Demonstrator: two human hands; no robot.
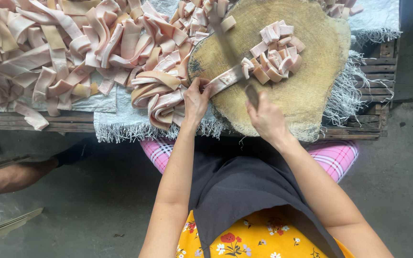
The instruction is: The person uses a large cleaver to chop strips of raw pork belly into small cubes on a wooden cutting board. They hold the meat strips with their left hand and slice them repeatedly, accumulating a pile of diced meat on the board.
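Your left hand (pixel 195 101) pinches a pale pink strip (pixel 225 80) on the round wooden block (pixel 311 91); right hand (pixel 266 117) fingers wrap the knife (pixel 230 48). Small cut pile (pixel 276 52) done, big strip heap (pixel 63 52) left

The left hand (pixel 194 102) pins a pale pink strip (pixel 225 79) onto the round wooden chopping block (pixel 311 91), while the right hand (pixel 266 119) closes its grip on a cleaver (pixel 230 45) crossing that strip. Cut pieces (pixel 276 52) lie just right of the blade, and a heap of uncut strips (pixel 72 48) fills the tabletop's left side.
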